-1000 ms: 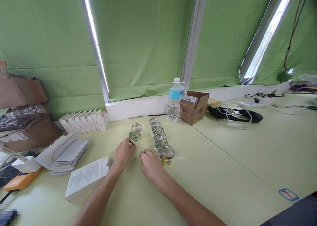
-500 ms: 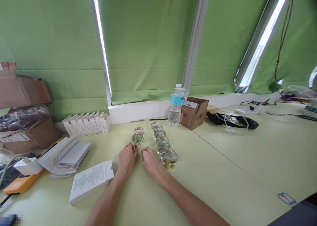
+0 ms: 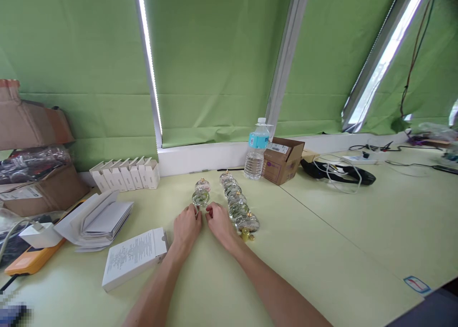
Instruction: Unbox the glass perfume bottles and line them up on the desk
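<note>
Two round clear glass bottles stand one behind the other in front of my hands: the near glass bottle [image 3: 201, 198] and the far one with a gold top [image 3: 202, 184]. My left hand [image 3: 187, 226] is closed at the near bottle's lower left edge, its fingertips pinched; anything in them is too small to make out. Just right of that bottle, my right hand [image 3: 219, 223] has its thumb and fingers drawn together, their contents hidden. A row of similar glass bottles [image 3: 237, 204] runs beside my right hand. At its near end sits a gold cap [image 3: 245, 234].
A white box [image 3: 134, 258] and a stack of white papers [image 3: 103, 222] lie left, before a row of white cartons [image 3: 125, 175]. Behind the bottles stand a water bottle [image 3: 254, 162] and a brown cardboard box [image 3: 282, 162]. A black strap with white cable [image 3: 336, 173] lies right.
My right hand has moved slightly up and forward, closer to the near glass bottle. The left hand stays beside that bottle. The whole view has shifted a little.
</note>
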A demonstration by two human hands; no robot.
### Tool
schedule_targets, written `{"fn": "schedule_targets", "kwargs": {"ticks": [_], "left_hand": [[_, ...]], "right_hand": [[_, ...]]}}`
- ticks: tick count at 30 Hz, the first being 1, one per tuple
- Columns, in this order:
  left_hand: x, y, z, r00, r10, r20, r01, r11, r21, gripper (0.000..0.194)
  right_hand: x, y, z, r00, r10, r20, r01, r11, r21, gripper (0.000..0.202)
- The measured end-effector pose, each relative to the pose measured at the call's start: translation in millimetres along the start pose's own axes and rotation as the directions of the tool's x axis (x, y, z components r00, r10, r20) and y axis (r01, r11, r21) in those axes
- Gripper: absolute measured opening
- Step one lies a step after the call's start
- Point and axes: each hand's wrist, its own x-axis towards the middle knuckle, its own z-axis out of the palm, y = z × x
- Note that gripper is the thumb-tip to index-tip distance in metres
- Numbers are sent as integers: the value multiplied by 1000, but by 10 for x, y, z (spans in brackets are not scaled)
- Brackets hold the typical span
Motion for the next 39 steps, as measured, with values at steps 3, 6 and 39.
{"fn": "schedule_targets", "kwargs": {"ticks": [3,6,39], "left_hand": [[-33,44,-34,1000,1,-6,-1,1000,8,18],[-49,113,-180,999,18,-29,-18,1000,15,20],[-723,-1064,-978,987,133,92,-142,985,96,76]], "right_hand": [[-9,-49,-18,1000,-14,25,14,1000,-16,19],[-18,-84,-44,998,-13,56,16,999,-49,20],[-234,-287,-63,969,-231,90,201,944,263,26]]}}
